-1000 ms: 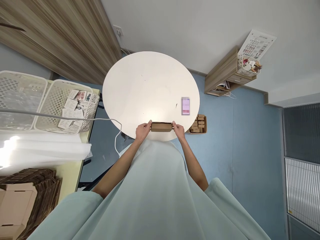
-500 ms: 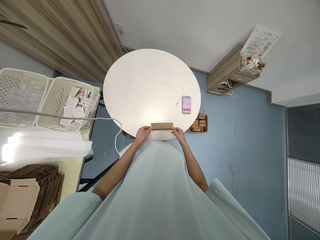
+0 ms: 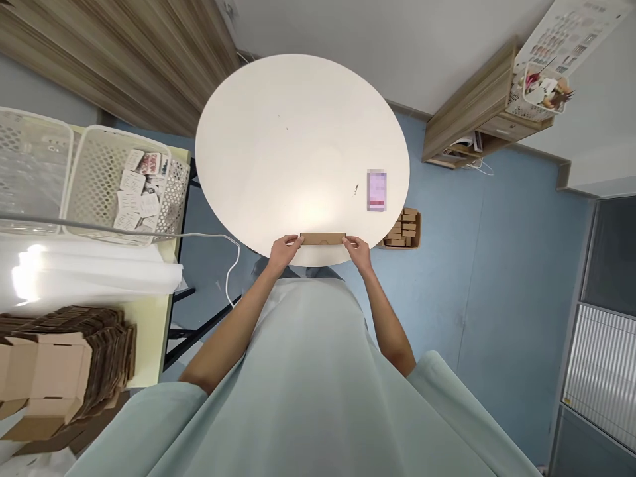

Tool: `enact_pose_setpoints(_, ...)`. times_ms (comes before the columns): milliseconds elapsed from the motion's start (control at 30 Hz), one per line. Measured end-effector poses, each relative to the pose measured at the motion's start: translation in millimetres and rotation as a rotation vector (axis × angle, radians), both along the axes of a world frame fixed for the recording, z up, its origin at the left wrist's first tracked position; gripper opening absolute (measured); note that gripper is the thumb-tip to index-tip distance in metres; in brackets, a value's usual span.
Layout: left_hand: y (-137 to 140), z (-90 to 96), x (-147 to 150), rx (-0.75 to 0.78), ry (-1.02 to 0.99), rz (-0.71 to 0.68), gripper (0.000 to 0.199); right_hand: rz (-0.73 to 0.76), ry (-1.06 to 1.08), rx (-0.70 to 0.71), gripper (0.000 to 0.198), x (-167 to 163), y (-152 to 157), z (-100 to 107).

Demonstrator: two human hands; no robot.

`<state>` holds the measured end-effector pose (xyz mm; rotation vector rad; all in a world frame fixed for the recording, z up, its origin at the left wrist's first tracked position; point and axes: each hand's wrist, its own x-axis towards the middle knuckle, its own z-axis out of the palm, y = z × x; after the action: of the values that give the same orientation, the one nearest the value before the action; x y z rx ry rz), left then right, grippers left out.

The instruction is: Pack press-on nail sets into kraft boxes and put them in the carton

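A small brown cardboard box (image 3: 322, 239), long and narrow, is held level at the near edge of the round white table (image 3: 298, 119). My left hand (image 3: 285, 252) grips its left end between thumb and fingers. At the opposite end, my right hand (image 3: 358, 251) pinches the right corner in the same way. The box looks closed; what is inside cannot be seen. To the right on the tabletop lies a blurred pink and purple rectangular item (image 3: 376, 191), apart from both hands.
A carton of small brown boxes (image 3: 410, 228) stands beside the table. On the left, a side table (image 3: 154, 318) bears white baskets (image 3: 79, 179), a plastic film roll (image 3: 129, 275) and stacked flat cardboard (image 3: 106, 364). A white cable (image 3: 209, 236) hangs near my left arm. A wooden cabinet (image 3: 472, 99) stands back right.
My view has shifted, so the table sits higher and larger in the picture. Both hands keep their grip on the cardboard box at its two ends.
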<state>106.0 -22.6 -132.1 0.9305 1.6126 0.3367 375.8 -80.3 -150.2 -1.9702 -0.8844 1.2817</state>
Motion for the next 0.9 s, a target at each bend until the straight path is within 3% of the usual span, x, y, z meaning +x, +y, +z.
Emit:
enact_pose_setpoints(267,11,-6.1,23,0.149,0.043,-0.106,0.05,0.068,-0.062,0.111,0.048,9,3,-6)
enact_pose_setpoints(467,4,-20.6,39,0.016,0.077,-0.178,0.048,0.078,-0.063,-0.019,0.046,22,-16,-24)
enact_pose_setpoints(600,-3,-25.7,40,-0.029,0.063,-0.157,0.061,-0.015,-0.03,-0.056,0.051,21,-21,-36)
enact_pose_setpoints(767,-8,-26.4,42,-0.043,0.022,-0.181,0.054,-0.112,0.092,-0.061,0.046,13,-15,-45)
enact_pose_setpoints(900,-26,-22.9,46,-0.011,0.039,-0.115,0.05,-0.189,0.271,-0.047,0.053,18,-20,-43)
